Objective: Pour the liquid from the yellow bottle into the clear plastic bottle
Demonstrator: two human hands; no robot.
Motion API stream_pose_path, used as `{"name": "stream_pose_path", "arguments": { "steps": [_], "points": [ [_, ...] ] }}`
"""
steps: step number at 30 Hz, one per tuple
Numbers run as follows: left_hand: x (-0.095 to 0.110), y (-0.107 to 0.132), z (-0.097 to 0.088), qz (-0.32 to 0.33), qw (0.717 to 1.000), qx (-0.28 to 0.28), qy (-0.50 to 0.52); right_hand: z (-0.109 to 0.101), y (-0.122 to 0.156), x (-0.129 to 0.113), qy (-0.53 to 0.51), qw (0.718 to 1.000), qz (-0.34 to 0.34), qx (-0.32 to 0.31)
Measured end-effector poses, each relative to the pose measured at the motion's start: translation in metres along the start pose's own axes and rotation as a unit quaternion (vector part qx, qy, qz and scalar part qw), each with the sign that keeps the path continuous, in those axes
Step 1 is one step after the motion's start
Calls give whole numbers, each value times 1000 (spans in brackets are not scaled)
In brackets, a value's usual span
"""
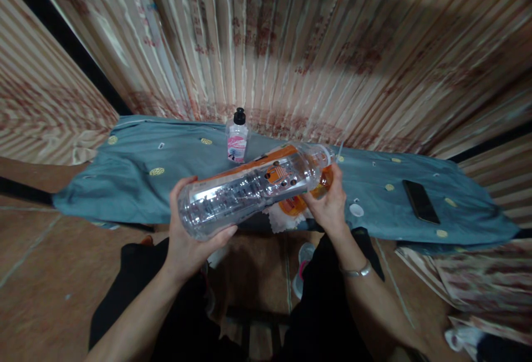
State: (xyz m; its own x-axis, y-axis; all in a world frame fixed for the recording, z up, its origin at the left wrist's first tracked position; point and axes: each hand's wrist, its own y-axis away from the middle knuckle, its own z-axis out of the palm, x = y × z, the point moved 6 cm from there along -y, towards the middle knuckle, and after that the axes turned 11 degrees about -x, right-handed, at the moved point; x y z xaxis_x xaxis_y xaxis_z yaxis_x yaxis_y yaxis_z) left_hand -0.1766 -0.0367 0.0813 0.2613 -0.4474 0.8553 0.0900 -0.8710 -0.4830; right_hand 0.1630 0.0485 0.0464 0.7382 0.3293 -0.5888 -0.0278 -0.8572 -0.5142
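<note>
A large clear plastic bottle [249, 190] with an orange label lies almost level in front of me, its open neck pointing right. My left hand [187, 234] cups its base, fingers curled round it. My right hand [330, 201] grips it near the shoulder and neck. Under the bottle on the blue-grey cloth [137, 173] lies a white-and-orange cloth or wrapper [286, 212], partly hidden. A small white cap [356, 210] rests on the cloth just right of my right hand.
A small bottle with a black cap and pink label [237, 139] stands at the back of the cloth. A black phone [420, 201] lies to the right. Striped curtains hang behind. My legs in black and a tiled floor are below.
</note>
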Motion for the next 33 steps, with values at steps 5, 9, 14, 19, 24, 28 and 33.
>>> {"name": "stream_pose_path", "arguments": {
  "steps": [5, 9, 14, 19, 24, 28, 33],
  "points": [
    [-1, -1, -2, -3, 1000, -3, 0, 1, 0, 1, -18, 1000, 3, -12],
    [-3, 0, -1, -13, 1000, 1, 2, 0, -1, 0, -18, 1000, 3, -7],
    [-3, -1, 0, -10, 1000, -2, -7, 0, 0, -1, -16, 1000, 8, -10],
    [-2, -1, -1, -17, 1000, 3, -8, -2, -1, -1, -21, 1000, 7, -8],
    [-1, -1, 0, -22, 1000, 3, -5, -4, -2, -1, -30, 1000, 9, -5],
    [0, -1, 0, -15, 1000, 3, 0, -3, -1, -1, -28, 999, 15, -16],
    [-1, -2, 0, -17, 1000, 0, -7, -1, 0, -1, -23, 999, 14, -17]
  ]
}}
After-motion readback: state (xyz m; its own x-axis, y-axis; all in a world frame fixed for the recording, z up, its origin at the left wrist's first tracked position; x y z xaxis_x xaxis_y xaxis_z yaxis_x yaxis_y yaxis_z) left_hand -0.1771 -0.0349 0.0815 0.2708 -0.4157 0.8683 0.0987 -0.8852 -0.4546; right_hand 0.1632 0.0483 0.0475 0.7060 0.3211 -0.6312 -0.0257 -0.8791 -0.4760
